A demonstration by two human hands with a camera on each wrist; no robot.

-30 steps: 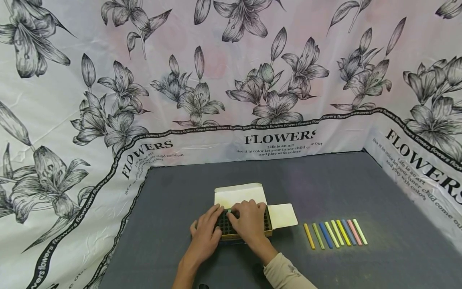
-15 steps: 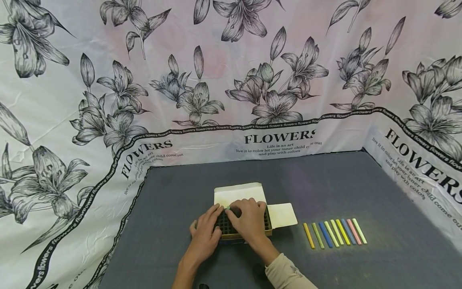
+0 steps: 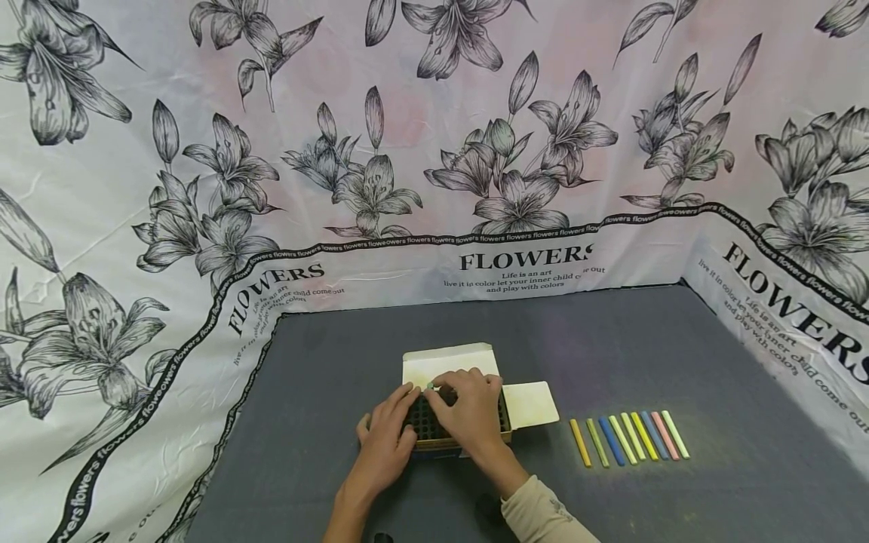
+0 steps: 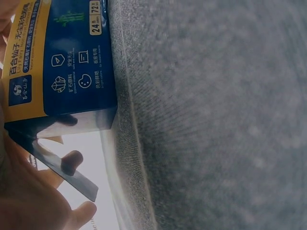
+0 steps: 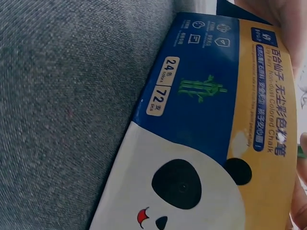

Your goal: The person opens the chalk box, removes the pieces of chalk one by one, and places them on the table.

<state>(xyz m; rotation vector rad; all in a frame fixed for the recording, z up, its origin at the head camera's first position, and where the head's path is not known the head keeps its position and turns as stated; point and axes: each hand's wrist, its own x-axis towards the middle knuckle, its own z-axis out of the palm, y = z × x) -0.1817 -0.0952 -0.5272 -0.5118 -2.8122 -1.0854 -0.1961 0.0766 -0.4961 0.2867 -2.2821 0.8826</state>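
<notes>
An open chalk box with a dark grid of slots stands on the grey mat. My left hand grips the box's left side, fingers laid over its top edge. My right hand covers the slots and pinches a green chalk stick at the back left of the grid. The left wrist view shows the box's blue and yellow side on the mat. In the right wrist view the panda-printed front fills the frame. Most of the grid is hidden under my right hand.
A row of several coloured chalk sticks lies on the mat right of the box. The box's side flap lies open toward them. A flower-printed cloth walls the back and both sides.
My right hand has shifted slightly toward the back of the box, and the green chalk tip shows a little more. The left hand and the box have not moved.
</notes>
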